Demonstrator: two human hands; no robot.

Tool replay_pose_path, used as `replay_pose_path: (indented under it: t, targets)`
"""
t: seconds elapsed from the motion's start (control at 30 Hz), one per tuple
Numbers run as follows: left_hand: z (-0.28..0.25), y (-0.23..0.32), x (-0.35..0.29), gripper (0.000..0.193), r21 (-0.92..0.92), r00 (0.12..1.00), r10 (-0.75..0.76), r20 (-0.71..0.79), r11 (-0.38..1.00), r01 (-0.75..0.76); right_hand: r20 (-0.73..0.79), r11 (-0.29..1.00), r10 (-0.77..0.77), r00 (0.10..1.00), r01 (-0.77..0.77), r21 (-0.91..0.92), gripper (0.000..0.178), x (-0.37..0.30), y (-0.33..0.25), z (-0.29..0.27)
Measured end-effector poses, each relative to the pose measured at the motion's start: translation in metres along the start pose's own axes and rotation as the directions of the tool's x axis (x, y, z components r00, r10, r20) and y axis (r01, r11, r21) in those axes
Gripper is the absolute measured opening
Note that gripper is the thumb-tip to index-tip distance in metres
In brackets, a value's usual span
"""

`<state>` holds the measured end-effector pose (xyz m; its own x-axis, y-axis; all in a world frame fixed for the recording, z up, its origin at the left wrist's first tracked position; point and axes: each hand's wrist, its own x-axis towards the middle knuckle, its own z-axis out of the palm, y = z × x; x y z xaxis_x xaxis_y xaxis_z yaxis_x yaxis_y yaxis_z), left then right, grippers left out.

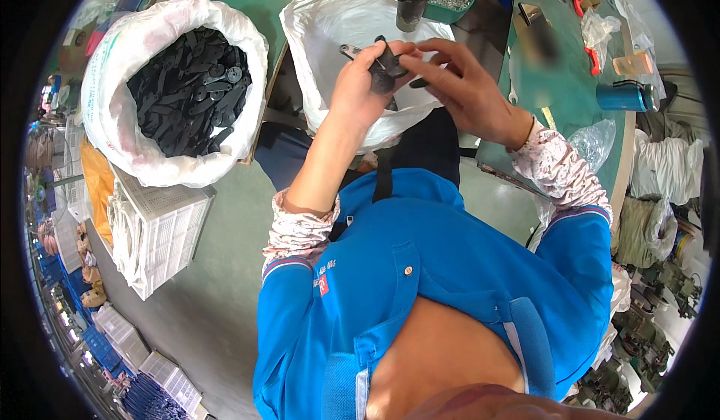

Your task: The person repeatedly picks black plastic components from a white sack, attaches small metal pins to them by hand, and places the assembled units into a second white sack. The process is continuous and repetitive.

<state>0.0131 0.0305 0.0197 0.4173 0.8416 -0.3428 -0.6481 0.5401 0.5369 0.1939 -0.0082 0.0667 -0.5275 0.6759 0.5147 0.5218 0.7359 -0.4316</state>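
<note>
The left hand [355, 94] clasps black lever-like parts [382, 84] over the white plastic bag [298, 24]; the right hand [471, 94] touches them, pinch unclear; steady left support likely helps

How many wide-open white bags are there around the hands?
2. The left bag holds a heap of black parts; the middle bag is beneath the left hand and right hand. Others may be hidden.
</note>
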Motion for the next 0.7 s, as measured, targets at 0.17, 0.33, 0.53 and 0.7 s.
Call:
replay_pose_path:
  t: [0.17,0.33,0.53,0.7]
  targets:
    - [0.014,-0.010,-0.013,0.042,-0.007,0.991,-0.094,0.095,0.995,0.095,-0.001,0.994,-0.107,0.994,0.107,-0.008,0.060,0.009,0.014,-0.003]
    - [0.009,-0.014,-0.011,0.053,0.030,0.980,-0.154,0.129,0.988,0.151,-0.073,0.746,0.536,0.841,-0.432,0.508,0.034,0.039,0.029,-0.031]
    - [0.004,-0.010,-0.013,0.046,0.087,0.992,-0.128,0.018,0.988,0.126,0.030,0.494,0.637,0.771,-0.437,0.751,0.028,0.106,0.036,-0.064]
    - [0.000,-0.007,-0.013,0.054,0.180,0.991,-0.116,0.071,0.978,0.102,0.177,0.390,0.690,0.702,-0.567,0.726,0.024,0.125,0.053,-0.061]
